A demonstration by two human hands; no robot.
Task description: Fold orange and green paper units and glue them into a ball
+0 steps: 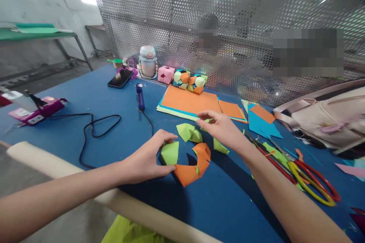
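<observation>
My left hand [149,159] grips a green folded paper piece [170,153] between thumb and fingers. An orange folded paper piece [188,173] adjoins it and curves round to the right, above the blue table. Just beyond, two green folded pieces [186,132] lie side by side. My right hand [218,124] hovers over more green paper; its fingers are bent and close together around a green piece [207,124], though its fingertips partly hide the contact. One more green piece [220,147] rests below my right wrist.
Orange and green sheets [189,100] lie behind the hands. Scissors with red and yellow handles [312,182] are at right, near a pink bag [330,117]. A blue glue gun [140,97] stands left, its cord looping to a pink power strip [41,111]. Paper balls [181,78] line the back.
</observation>
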